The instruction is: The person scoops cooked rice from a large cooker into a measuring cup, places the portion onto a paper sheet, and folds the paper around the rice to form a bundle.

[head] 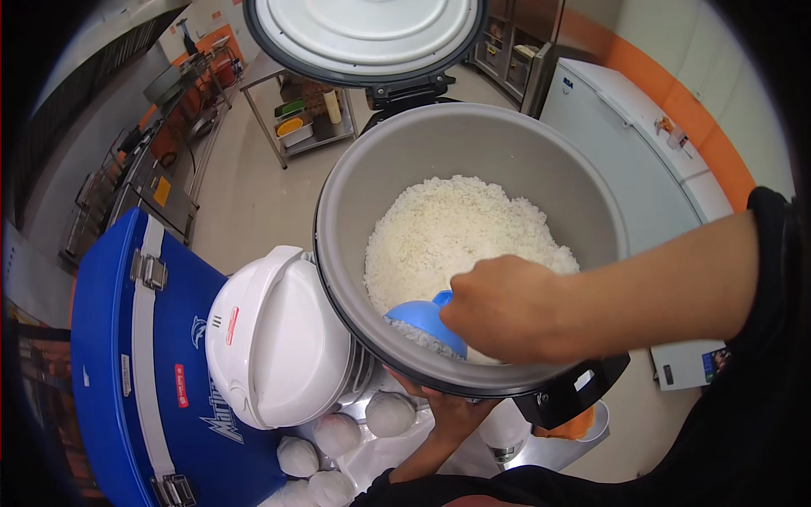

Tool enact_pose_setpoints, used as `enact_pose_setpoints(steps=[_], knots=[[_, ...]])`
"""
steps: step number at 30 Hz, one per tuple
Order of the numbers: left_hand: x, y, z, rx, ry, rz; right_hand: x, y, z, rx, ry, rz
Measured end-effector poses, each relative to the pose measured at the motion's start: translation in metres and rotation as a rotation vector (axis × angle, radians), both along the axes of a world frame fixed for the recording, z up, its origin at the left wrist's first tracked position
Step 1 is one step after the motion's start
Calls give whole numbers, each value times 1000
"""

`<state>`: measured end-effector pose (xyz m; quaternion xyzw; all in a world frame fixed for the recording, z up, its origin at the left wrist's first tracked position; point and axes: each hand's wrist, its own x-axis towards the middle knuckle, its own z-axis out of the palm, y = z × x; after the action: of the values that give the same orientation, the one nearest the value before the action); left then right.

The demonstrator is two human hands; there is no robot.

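My right hand (507, 307) reaches into a large open rice cooker pot (557, 165) and grips a blue plastic scoop (426, 320). White rice fills the scoop's mouth, which lies near the pot's front wall. Behind it, cooked rice (456, 222) covers the pot's bottom. Below the pot's front rim is my left hand (447, 402); the rim hides part of it, and whether it holds anything is not visible. Several wrapped round balls (390, 414), whitish in colour, rest on the steel table at the lower left of that hand.
The cooker's round lid (367, 32) stands raised at the back. To the left are a white lidded rice cooker (298, 348) and a large blue cooler box (180, 317). A digital scale (505, 437) and an orange cloth (570, 426) lie at the lower right. A white chest freezer (608, 139) stands farther right.
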<state>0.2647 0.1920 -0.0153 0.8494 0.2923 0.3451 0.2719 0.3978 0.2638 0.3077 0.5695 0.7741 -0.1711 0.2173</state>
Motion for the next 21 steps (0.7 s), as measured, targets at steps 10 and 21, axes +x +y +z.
enact_pose_setpoints(steps=[10,21], knots=[[0,9,40,182,-79,-52,103,52,-12,-477,540,-512],[-4,-3,21,-585,-299,-136,67,88,-78,-122,141,-347]])
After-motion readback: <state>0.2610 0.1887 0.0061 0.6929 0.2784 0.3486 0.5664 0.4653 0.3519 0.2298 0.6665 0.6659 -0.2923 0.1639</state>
